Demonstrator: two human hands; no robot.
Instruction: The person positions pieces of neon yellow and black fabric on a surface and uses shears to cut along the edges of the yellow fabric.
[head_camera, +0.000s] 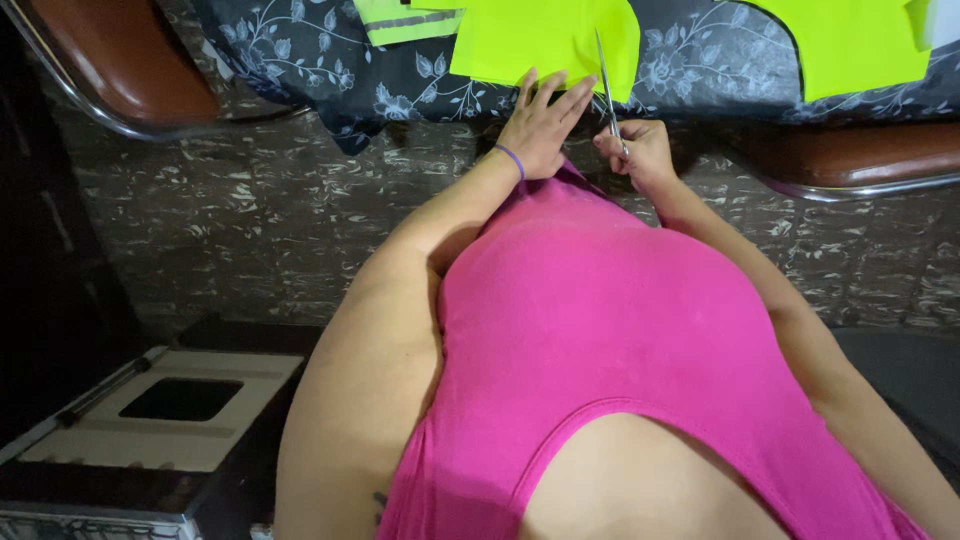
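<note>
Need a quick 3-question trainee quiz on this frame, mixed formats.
1. True or false: the right hand holds scissors.
2. The left hand lies on: A) a brown chair seat, B) yellow fabric, C) the floor.
3. Fill in: the left wrist wears a ___ band.

Key: 1 true; 2 B, fingers flat on the fabric's edge over the floral cloth; 3 purple.

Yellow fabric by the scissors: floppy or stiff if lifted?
Likely floppy: the yellow fabric lies flat on the tablecloth as a thin sheet. Probably light and apt to slide, since the left hand presses it while the right hand holds scissors.
</note>
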